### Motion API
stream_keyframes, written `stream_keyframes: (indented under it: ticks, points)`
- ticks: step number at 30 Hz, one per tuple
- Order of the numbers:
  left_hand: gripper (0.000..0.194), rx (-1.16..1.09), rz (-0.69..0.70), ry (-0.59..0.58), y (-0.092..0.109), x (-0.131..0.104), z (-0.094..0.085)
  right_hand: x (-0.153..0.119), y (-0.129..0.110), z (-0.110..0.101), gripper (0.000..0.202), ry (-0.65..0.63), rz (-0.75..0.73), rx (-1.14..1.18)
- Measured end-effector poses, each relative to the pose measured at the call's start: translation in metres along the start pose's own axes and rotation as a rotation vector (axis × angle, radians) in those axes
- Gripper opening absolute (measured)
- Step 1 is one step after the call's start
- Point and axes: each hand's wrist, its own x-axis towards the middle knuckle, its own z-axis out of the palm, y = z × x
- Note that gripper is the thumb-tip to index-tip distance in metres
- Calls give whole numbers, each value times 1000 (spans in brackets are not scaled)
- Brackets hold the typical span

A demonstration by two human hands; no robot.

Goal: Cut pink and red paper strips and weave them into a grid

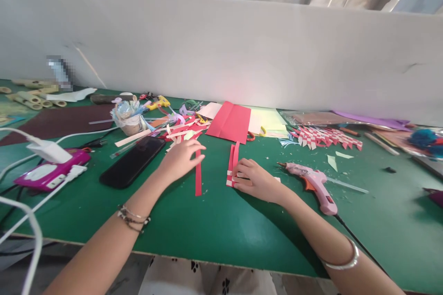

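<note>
The right hand (254,179) covers the lower end of the woven strip piece (232,166), so the weave beneath its fingers cannot be read. A pixelated patch (59,71) blurs something at the worktop's (221,235) far left. The glue gun's cord (363,246) passes behind the right forearm; both elbows are cut off by the bottom edge.
</note>
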Motion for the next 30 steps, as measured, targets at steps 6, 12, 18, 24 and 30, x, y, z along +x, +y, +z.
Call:
stream_keyframes:
  ticks: [6,12,18,24,30]
  points:
    - [53,105,-154,-133,-23,-6,9,1,-3,0,17,9,7,-23]
    - [24,118,-245,-25,-5,2,23,0,-3,0,13,10,-25,-34]
    - [13,-19,-277,-1,-9,4,27,0,-3,0,15,14,3,-17]
    - [13,-81,-276,46,-4,3,18,-1,-2,0,13,28,7,15]
    - [23,-430,-239,56,16,0,0,-1,-4,2,23,157,151,132]
